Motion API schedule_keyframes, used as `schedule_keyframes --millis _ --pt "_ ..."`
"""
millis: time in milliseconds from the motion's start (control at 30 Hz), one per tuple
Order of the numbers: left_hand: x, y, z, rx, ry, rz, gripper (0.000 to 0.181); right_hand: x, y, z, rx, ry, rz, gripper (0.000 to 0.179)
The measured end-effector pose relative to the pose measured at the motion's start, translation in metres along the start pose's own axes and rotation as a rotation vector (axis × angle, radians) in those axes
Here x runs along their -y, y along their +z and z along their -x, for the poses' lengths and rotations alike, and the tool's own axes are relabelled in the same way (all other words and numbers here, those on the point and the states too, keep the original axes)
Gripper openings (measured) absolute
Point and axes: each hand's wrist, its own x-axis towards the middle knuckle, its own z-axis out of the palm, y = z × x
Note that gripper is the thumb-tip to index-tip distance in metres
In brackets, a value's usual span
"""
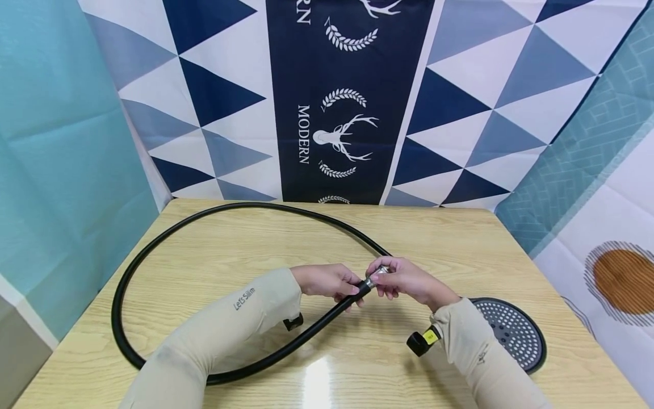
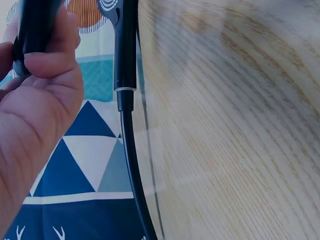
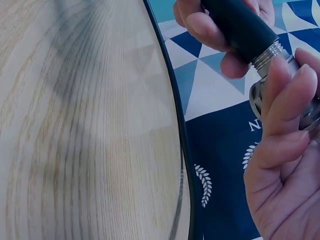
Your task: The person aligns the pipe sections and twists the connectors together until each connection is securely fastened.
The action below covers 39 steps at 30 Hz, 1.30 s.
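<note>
Hose (image 1: 168, 238) loops across the desk (image 1: 460, 238), its end raised between both hands, long axis running left to right. Left hand (image 1: 327, 282) fingers grip the black end; right hand (image 1: 406, 281) fingers pinch the metal connector (image 1: 375, 274). Shower head (image 1: 511, 332) lies beside the right forearm.

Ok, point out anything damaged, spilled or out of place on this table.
Nothing stands out. The black hose loops intact on the table, both hands hold its metal end fitting, and the round shower head lies flat beside the right sleeve.

backdrop banner (image 1: 337, 102): "MODERN" + cut-off "RN" up top | left sleeve (image 1: 240, 318): "Let's Slim"
</note>
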Motion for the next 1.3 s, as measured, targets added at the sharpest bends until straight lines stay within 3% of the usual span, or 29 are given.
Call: schedule_keyframes --millis 200,533,633,833,900,1000,1200,1300 --pt "-0.001 0.0 0.0 -0.021 0.026 -0.022 0.018 0.0 -0.001 0.002 0.011 -0.013 -0.008 0.007" --pt "-0.004 0.006 0.0 -0.046 0.089 -0.059 0.014 -0.002 -0.004 0.007 0.043 -0.105 -0.054 0.011" --pt "-0.005 0.009 0.0 -0.083 0.076 -0.049 0.013 -0.003 -0.003 0.009 0.049 -0.109 -0.086 0.009" --pt "-0.013 0.019 0.002 -0.234 0.01 -0.031 0.01 -0.008 -0.003 0.009 0.048 -0.133 -0.142 0.007" --pt "-0.015 0.02 0.002 -0.254 -0.003 -0.023 0.009 -0.008 -0.003 0.01 0.049 -0.135 -0.144 0.007" --pt "-0.015 0.018 0.002 -0.216 -0.001 -0.004 0.007 -0.007 -0.002 0.011 0.046 -0.134 -0.131 0.008" --pt "-0.021 0.006 0.008 -0.009 -0.014 0.003 0.01 -0.002 0.002 0.014 0.049 -0.157 -0.091 0.005" --pt "-0.026 0.001 0.01 0.046 -0.05 -0.019 0.013 -0.001 0.004 0.014 0.055 -0.16 -0.089 0.005"
